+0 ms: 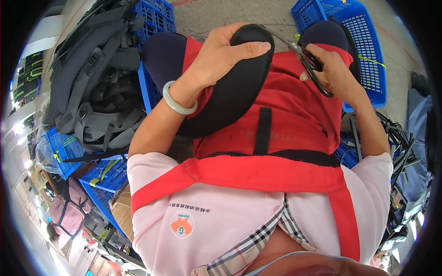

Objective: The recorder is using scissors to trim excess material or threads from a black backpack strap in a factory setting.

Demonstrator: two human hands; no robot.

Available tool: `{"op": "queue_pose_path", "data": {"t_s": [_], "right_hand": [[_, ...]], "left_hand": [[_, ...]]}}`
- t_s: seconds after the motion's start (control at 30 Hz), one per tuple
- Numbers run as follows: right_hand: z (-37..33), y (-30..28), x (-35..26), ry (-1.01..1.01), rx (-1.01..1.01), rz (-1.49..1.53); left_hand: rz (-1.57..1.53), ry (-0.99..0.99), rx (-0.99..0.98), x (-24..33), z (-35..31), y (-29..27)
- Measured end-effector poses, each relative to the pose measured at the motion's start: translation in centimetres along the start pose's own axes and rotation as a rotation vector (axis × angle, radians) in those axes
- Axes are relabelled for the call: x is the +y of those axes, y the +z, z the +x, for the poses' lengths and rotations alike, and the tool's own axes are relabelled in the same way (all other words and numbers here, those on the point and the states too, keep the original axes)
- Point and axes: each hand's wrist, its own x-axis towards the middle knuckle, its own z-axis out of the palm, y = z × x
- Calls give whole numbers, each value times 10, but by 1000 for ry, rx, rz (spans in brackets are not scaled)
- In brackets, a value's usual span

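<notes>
Left hand (221, 53) clamped on black pad (232, 94), thumb flat on the face toward the camera, other fingers mostly hidden behind it. Pad is long and curved, rounded end up at the hand, rest slanting down-left across the lap over red apron (290, 115). Right hand (329, 69) closed around the black handles of scissors (295, 48), just right of pad; blades point up-left, tips by pad's rounded end, can't tell if touching. Pale bracelet (171, 102) on left wrist. Black strap (263, 131) runs down the apron's middle, right of pad's lower part. Heap of dark backpacks (99, 73) at left, beside blue crate (156, 20). Blue basket (370, 76) upper right, past right hand. Bundle of black strips (401, 147) below basket, near right elbow
</notes>
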Motion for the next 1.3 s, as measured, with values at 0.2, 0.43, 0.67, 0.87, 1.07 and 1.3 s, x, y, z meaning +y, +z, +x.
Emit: {"op": "queue_pose_path", "data": {"t_s": [0.2, 0.43, 0.67, 0.87, 1.07, 1.3], "right_hand": [[-2, -5, 13, -124, 89, -163], [-5, -20, -3, 30, 8, -214], [0, -36, 0, -177, 36, -374], [2, -52, -6, -278, 64, -493], [5, -58, -21, -280, 30, -551], [10, -68, -40, -266, -11, -647]], "left_hand": [[1, -15, -39, 1, 1, 5], [40, -6, -70, -1, 1, 9], [138, 3, -167, 2, 0, 13], [184, 16, -189, 2, 1, 19], [138, 22, -227, 2, 0, 23], [101, 23, -231, 0, 1, 24]]}}
